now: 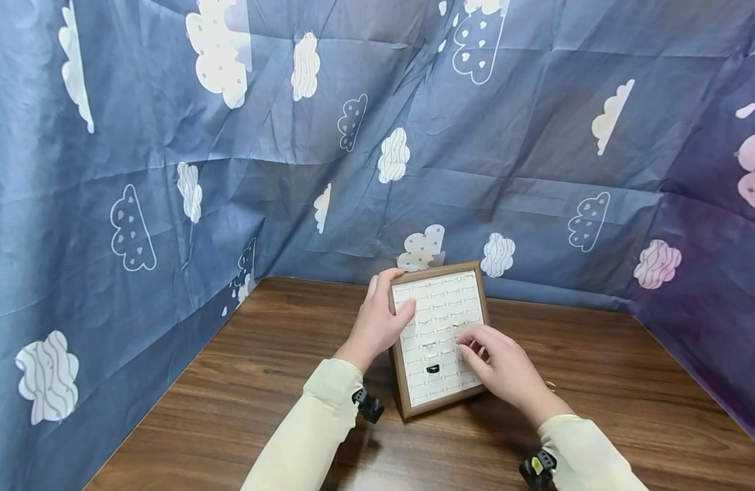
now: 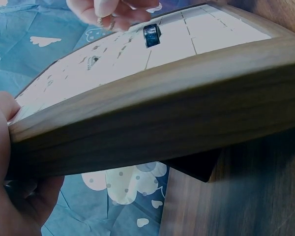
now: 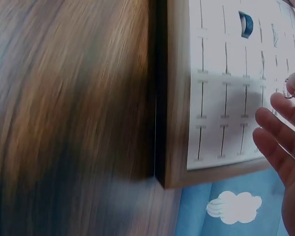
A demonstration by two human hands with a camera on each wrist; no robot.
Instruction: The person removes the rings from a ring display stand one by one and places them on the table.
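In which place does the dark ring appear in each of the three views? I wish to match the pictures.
Head: the dark ring lies below the picture's middle, slightly right of centre.
Left wrist: the dark ring is near the top, about midway across.
Right wrist: the dark ring is near the top, right of centre.
Shared landmark: the brown wooden frame, visible in all three.

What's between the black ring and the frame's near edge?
Only empty slots in the white panel: no other ring lies between the black ring and the frame's near edge. The right wrist view shows it.
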